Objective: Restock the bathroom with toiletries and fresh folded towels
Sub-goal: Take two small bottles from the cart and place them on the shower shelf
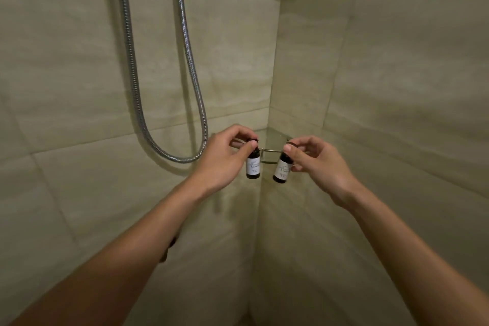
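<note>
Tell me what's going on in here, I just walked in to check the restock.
A person at the shower corner holds two small dark toiletry bottles with white labels. The left hand pinches the left bottle by its cap, roughly upright; the right hand pinches the right bottle by its cap, tilted. Both hang in front of the corner shelf, neither set on it yet. A metal shower hose loops on the left wall.
</note>
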Motion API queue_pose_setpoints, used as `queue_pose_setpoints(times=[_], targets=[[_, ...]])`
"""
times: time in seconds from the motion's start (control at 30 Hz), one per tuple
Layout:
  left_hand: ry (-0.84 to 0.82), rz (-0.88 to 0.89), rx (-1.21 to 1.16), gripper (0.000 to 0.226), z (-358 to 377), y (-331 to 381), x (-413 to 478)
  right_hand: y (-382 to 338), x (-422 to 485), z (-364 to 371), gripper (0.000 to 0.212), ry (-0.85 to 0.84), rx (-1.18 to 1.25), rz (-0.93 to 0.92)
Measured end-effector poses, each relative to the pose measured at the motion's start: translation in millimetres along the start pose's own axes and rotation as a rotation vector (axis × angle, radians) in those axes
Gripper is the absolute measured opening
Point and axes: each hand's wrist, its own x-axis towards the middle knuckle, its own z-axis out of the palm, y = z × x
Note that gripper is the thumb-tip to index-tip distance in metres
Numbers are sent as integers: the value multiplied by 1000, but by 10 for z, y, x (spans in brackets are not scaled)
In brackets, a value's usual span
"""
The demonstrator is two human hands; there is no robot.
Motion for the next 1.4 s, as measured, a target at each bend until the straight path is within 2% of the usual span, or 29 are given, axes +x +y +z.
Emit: queue_pose_setpoints(times=[0.3, 0.47, 0.67, 0.83, 1.03, 1.4], targets=[[20, 29, -29, 17, 56, -237, 654, -7, 695, 12, 25, 40, -80, -74], [26, 34, 2, 11, 158, -305, 897, 126, 1039, 56, 23, 1, -55, -76], [35, -6, 4, 15, 222, -517, 1104, 276, 1354, 94, 20, -29, -56, -76], [10, -58, -1, 19, 272, -675, 1198, 461, 1488, 104, 16, -80, -93, -67], [-38, -77, 23, 10, 342, -794, 1258, 570, 1545, 79, 23, -90, -119, -57], [-73, -81, 26, 10, 349, -904, 1226, 626, 1551, 69, 28, -117, -127, -53]])
